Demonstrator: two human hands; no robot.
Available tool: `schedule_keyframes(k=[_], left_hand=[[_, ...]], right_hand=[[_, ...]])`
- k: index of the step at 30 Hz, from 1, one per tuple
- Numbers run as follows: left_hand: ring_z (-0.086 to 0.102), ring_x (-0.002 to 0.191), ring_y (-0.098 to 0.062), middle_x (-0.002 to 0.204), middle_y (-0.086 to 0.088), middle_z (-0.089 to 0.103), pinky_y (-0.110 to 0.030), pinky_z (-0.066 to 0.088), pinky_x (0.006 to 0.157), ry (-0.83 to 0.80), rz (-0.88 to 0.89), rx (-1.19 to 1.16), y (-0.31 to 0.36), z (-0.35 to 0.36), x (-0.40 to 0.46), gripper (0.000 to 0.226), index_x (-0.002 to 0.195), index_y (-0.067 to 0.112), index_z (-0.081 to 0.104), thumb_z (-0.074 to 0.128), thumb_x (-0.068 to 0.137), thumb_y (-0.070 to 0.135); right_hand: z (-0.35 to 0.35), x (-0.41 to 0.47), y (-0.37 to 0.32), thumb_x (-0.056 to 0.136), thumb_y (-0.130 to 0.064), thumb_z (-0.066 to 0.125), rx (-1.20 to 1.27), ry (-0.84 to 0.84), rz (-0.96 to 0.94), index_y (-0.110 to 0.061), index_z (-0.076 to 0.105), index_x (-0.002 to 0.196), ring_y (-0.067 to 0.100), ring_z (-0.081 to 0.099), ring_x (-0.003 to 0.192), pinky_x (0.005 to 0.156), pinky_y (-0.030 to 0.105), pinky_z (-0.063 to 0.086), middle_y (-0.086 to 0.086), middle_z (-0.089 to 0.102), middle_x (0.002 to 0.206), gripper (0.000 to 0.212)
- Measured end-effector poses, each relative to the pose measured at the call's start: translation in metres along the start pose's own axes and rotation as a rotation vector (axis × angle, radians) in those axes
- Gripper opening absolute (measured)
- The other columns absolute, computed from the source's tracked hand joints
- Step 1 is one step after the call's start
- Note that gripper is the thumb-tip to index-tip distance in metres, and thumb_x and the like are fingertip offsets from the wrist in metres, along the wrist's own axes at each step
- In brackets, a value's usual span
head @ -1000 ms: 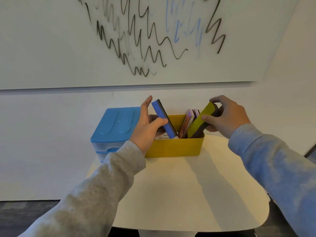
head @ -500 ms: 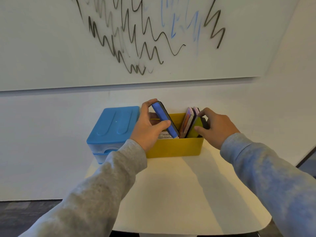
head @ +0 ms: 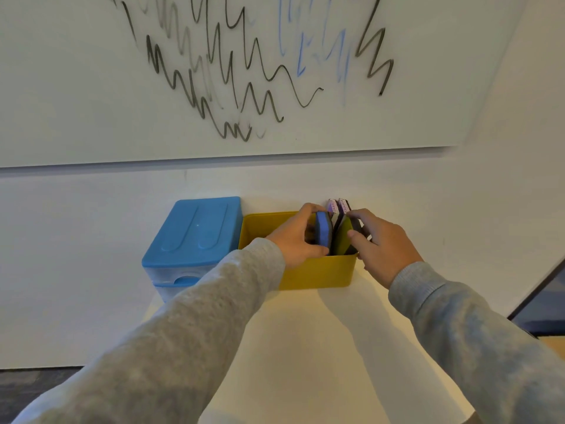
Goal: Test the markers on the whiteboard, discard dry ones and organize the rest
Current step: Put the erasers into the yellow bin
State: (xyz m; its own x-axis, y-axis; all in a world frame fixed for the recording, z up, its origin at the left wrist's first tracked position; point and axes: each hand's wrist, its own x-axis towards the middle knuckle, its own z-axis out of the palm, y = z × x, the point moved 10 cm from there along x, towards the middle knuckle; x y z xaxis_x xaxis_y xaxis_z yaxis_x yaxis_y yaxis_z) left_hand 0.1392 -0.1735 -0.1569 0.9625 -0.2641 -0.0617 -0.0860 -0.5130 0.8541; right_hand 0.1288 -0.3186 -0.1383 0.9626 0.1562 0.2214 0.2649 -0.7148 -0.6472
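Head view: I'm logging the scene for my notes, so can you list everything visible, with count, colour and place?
Whiteboard: one, white with black and blue scribbles, on the wall above the table.
Table: one, cream, against the wall.
Drawer box: one, blue top with clear front, at the table's back left.
Yellow bin: one, right of the drawer box.
Blue eraser: one, upright in the bin.
Yellow-green eraser: one, upright beside the blue one.
Packaged erasers: two, purple labels, behind them.
Left hand: grips the blue eraser.
Right hand: fingers on the yellow-green eraser.
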Motion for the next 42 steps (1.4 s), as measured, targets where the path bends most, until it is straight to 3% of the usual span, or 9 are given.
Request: schedule_keyframes(k=[3, 6, 12, 15, 18, 24, 29, 36, 42], left_hand=[[0.067, 0.103, -0.018, 0.111, -0.001, 0.060, -0.030, 0.058, 0.088, -0.030, -0.015, -0.001, 0.000, 0.005, 0.002, 0.073, 0.141, 0.030, 0.036, 0.075, 0.085, 0.004], [0.068, 0.100, -0.016, 0.112, -0.001, 0.061, -0.026, 0.058, 0.083, -0.006, -0.019, 0.017, -0.002, 0.001, 0.003, 0.072, 0.140, 0.031, 0.038, 0.076, 0.084, 0.006], [0.060, 0.115, -0.018, 0.130, 0.003, 0.057, -0.033, 0.049, 0.101, -0.043, -0.031, 0.131, -0.004, 0.007, 0.005, 0.071, 0.152, 0.035, 0.031, 0.069, 0.093, 0.025], [0.065, 0.106, -0.016, 0.122, 0.004, 0.063, -0.039, 0.052, 0.099, 0.047, -0.021, 0.099, -0.005, 0.001, 0.006, 0.059, 0.143, 0.031, 0.042, 0.071, 0.091, 0.027], [0.067, 0.098, -0.012, 0.111, 0.006, 0.066, -0.037, 0.056, 0.093, 0.103, 0.011, 0.074, -0.006, -0.003, 0.003, 0.043, 0.128, 0.027, 0.055, 0.074, 0.089, 0.025], [0.066, 0.094, -0.008, 0.106, 0.008, 0.069, -0.031, 0.056, 0.089, 0.155, 0.051, 0.065, -0.006, -0.004, 0.000, 0.036, 0.122, 0.030, 0.062, 0.074, 0.088, 0.027], [0.067, 0.093, -0.009, 0.107, 0.007, 0.067, -0.027, 0.055, 0.087, 0.135, 0.055, 0.087, -0.006, -0.005, 0.001, 0.042, 0.123, 0.027, 0.062, 0.078, 0.085, 0.022], [0.064, 0.097, -0.008, 0.104, 0.006, 0.070, -0.027, 0.047, 0.088, 0.058, -0.023, 0.133, -0.014, 0.000, 0.007, 0.043, 0.124, 0.028, 0.055, 0.075, 0.087, 0.027], [0.066, 0.097, -0.012, 0.107, 0.007, 0.068, -0.034, 0.056, 0.088, 0.158, -0.026, 0.063, -0.010, -0.002, 0.007, 0.035, 0.122, 0.031, 0.055, 0.064, 0.092, 0.047]], right_hand=[[-0.003, 0.001, -0.006, 0.101, -0.028, 0.051, -0.032, 0.031, -0.053, -0.026, 0.052, 0.139, 0.016, 0.052, 0.095, 0.079, 0.027, 0.041, -0.004, 0.056, 0.110, 0.037], [-0.007, 0.001, -0.011, 0.098, -0.027, 0.057, -0.043, 0.072, -0.084, -0.022, 0.057, 0.135, 0.015, 0.052, 0.090, 0.077, 0.026, 0.040, -0.003, 0.058, 0.104, 0.038], [-0.010, 0.002, -0.006, 0.095, -0.025, 0.060, -0.020, 0.126, -0.007, -0.022, 0.058, 0.130, 0.012, 0.053, 0.075, 0.064, 0.023, 0.040, -0.002, 0.058, 0.092, 0.034], [-0.008, 0.005, -0.001, 0.095, -0.026, 0.060, -0.005, 0.107, 0.049, -0.024, 0.056, 0.128, 0.007, 0.055, 0.071, 0.057, 0.020, 0.040, 0.000, 0.060, 0.087, 0.033], [-0.008, 0.008, 0.001, 0.093, -0.028, 0.060, -0.018, 0.108, 0.091, -0.025, 0.055, 0.125, 0.014, 0.058, 0.071, 0.060, 0.028, 0.048, 0.005, 0.063, 0.092, 0.033], [-0.008, 0.009, 0.007, 0.091, -0.029, 0.059, 0.000, 0.127, 0.166, -0.030, 0.055, 0.121, 0.019, 0.061, 0.075, 0.069, 0.036, 0.056, 0.010, 0.062, 0.102, 0.030], [-0.007, 0.006, 0.006, 0.096, -0.025, 0.056, -0.019, 0.116, 0.145, -0.024, 0.055, 0.127, 0.012, 0.056, 0.072, 0.056, 0.023, 0.043, 0.008, 0.062, 0.100, 0.031], [-0.005, 0.006, -0.004, 0.097, -0.027, 0.056, -0.060, 0.095, 0.105, -0.023, 0.052, 0.132, 0.023, 0.060, 0.081, 0.064, 0.029, 0.047, 0.007, 0.062, 0.100, 0.036], [-0.002, 0.009, -0.001, 0.099, -0.028, 0.056, -0.084, 0.045, 0.153, -0.023, 0.047, 0.133, 0.027, 0.061, 0.085, 0.064, 0.028, 0.047, 0.014, 0.060, 0.111, 0.036]])
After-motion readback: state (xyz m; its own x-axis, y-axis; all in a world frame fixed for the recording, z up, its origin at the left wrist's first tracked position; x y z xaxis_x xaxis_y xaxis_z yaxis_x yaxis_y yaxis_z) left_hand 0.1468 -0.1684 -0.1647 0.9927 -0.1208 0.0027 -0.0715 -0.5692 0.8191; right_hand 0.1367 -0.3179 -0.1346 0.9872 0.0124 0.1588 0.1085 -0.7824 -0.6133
